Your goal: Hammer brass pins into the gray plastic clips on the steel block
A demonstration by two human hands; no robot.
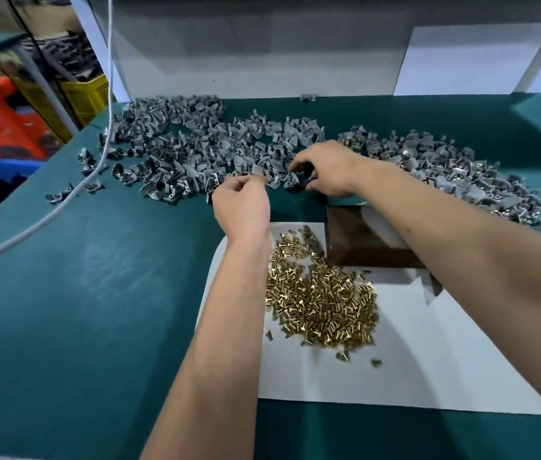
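Head view:
Left hand (241, 207): reaching forward over the desk (96, 293), fingertips pinched together at the near edge of the clip heap; seems to pinch a small gray clip, though blur leaves that unsure.
Right hand (325, 169): just right of and beyond the left hand, palm down, fingers curled into the heap round a dark gray clip (300, 180).
Gray plastic clips (196, 151): spread in a wide heap beyond both hands, mostly beyond and left of the left hand.
Second clip pile (445, 171): right of the right hand, running along the forearm's far side.
Brass pins (322, 300): heaped nearer than both hands, between the two forearms, just right of the left forearm.
White sheet (428, 360): under the pins, passing beneath both forearms.
Steel block (362, 240): dark, glossy, nearer than the right hand and partly hidden under the right forearm, its near edge touching the pin heap.
White cable (63, 207): well left of the left hand, trailing across the desk.
White board (262, 61): upright beyond the clips.
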